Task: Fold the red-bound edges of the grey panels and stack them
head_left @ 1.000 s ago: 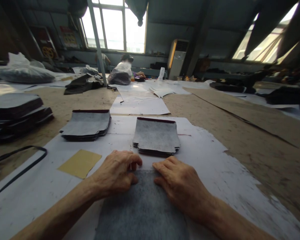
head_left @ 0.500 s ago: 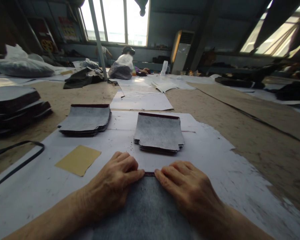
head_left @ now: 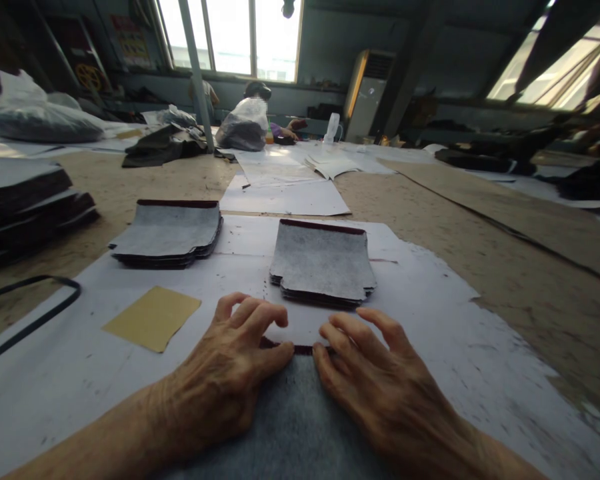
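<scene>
A grey sheet of fabric-like material [head_left: 300, 407] lies in front of me, with a narrow dark maroon folded strip along its far edge. My left hand [head_left: 240, 360] rests at the left of that edge, thumb on the fold, fingers raised and curled apart from it. On the right, my right hand [head_left: 375, 373] has its thumb at the fold too, with its fingers lifted and spread. A short stretch of the strip shows between the thumbs. Both forearms cover the sheet's sides. Just beyond stands a stack of similar grey pieces with maroon edges [head_left: 323, 260].
Another stack of grey pieces [head_left: 170, 230] sits to the left, near a tan card [head_left: 154, 318] and a black strap [head_left: 35, 320]. Taller dark stacks [head_left: 25, 207] stand at far left. White paper [head_left: 430, 320] covers the table. A person [head_left: 285, 130] is behind a plastic bag [head_left: 244, 125].
The fingers of both hands have lifted off the folded edge and spread, while the thumbs stay by it. More of the maroon strip shows. The view has shifted slightly.
</scene>
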The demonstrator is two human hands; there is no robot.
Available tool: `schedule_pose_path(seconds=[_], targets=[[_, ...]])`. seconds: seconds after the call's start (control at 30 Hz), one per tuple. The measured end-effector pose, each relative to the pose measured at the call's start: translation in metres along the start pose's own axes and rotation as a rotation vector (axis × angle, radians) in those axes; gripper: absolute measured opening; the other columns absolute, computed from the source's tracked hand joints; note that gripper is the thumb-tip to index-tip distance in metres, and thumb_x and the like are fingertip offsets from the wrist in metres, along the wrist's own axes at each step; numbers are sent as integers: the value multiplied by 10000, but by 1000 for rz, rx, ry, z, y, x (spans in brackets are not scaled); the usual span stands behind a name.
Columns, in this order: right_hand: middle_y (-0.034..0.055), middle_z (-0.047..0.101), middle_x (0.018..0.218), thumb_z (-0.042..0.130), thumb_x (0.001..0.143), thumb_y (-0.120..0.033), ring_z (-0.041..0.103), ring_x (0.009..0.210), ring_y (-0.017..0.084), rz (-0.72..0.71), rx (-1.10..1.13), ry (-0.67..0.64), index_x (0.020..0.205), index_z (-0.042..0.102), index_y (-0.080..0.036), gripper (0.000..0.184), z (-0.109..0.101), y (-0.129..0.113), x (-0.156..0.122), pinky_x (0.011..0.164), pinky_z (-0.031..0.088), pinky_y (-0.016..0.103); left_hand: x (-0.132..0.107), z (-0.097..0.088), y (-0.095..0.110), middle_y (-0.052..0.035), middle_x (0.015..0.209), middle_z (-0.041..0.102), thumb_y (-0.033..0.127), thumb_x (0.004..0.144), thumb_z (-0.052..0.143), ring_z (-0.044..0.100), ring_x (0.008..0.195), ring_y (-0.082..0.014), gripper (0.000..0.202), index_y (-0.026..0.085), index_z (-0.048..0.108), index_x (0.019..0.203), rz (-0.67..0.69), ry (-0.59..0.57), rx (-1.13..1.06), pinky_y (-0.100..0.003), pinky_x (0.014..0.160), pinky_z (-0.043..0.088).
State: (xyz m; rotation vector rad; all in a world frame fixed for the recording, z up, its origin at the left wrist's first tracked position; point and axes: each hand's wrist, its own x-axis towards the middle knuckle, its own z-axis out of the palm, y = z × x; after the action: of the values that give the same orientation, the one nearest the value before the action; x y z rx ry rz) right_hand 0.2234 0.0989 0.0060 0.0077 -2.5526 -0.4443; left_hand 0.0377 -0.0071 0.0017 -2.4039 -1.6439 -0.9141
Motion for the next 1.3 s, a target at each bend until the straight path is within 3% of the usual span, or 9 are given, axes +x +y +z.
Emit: schedule_pose_path(seconds=[0.1,0.23,0.43,0.6,0.87,0.97,1.1,1.2,1.3], targets=[[152,547,1104,400,862,-56,449,1084,280,21,-12,23,926,616,-81,226,0,0,-2,890,355,480,-1,-3,-1,-95,1126,434,26,770,368,425,992,-266,383,189,593,1034,-17,23,44,-475,856,273],[131,572,1005,326,890,-68,487,988,247,34,46,34,923,619,-88,296,0,1,-1,852,372,453,-7,-8,-9,-81,992,512,46,834,363,477,871,-232,465,149,373,1288,-53,-1,42,-433,822,301],[79,582,827,287,906,-91,498,850,210,61,181,-25,945,617,-113,334,-3,7,1,815,375,428,-16,-11,-15,-54,882,502,43,870,333,460,769,-198,345,194,573,1068,-28,11,-35,-346,694,323],[63,597,771,359,880,-64,501,861,208,76,239,40,952,613,-86,265,-4,9,-1,820,377,424,-15,-7,-15,-53,858,492,42,865,343,454,760,-194,325,171,610,997,-35,18,-54,-344,684,318],[106,604,890,275,868,-30,506,886,227,-64,16,-106,950,626,-31,361,-3,-4,2,948,326,475,-13,-12,-18,-74,837,486,16,866,290,438,775,-219,335,106,533,1078,97,-128,31,-399,754,326],[120,580,1058,262,871,-28,447,1075,260,-95,-23,-121,1007,607,-35,371,-3,-6,3,1016,252,496,-12,-13,-19,-87,829,484,31,882,271,429,767,-230,314,68,505,1088,171,-185,71,-418,751,323],[36,512,1225,244,890,-32,319,1237,195,-77,114,-94,1161,526,-91,396,-4,-3,7,1082,204,436,-12,-12,-18,-87,845,482,35,899,266,426,776,-226,287,71,514,1040,167,-194,76,-409,750,329],[45,539,1185,246,889,-47,363,1203,186,-58,220,-218,1207,488,-79,401,-6,0,10,1073,242,430,-11,-12,-18,-91,853,483,39,896,283,422,781,-228,290,55,502,1086,171,-193,75,-405,745,330],[63,550,1157,236,874,-36,431,1127,168,-61,300,-301,1232,457,-46,421,-9,1,12,1100,197,397,-11,-15,-21,-79,861,485,19,864,307,430,787,-219,309,75,512,1089,134,-206,0,-387,747,333]])
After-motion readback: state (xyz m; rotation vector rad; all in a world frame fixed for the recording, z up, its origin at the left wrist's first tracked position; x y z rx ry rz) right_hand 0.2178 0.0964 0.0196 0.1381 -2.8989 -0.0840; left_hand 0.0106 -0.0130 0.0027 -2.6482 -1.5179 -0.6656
